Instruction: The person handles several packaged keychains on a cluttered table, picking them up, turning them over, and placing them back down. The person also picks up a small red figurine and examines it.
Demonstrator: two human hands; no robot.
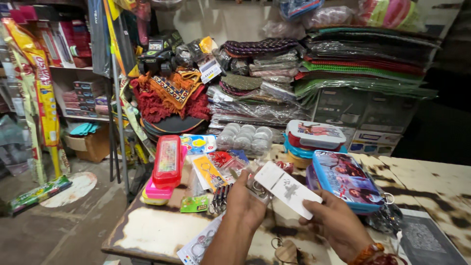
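Observation:
My left hand reaches over a wooden table and grips a bunch of metal key rings that hang below its fingers. My right hand holds a white rectangular card by its lower right end, the card tilted up toward the left hand. The two hands are close together above the table's middle. What the left fingertips pinch is partly hidden by the card.
A red pencil box lies on pink and yellow ones at the left. Blue lunch boxes sit right of the hands. Packed mats and a fringed rug are stacked behind. Shelves of goods stand at the left.

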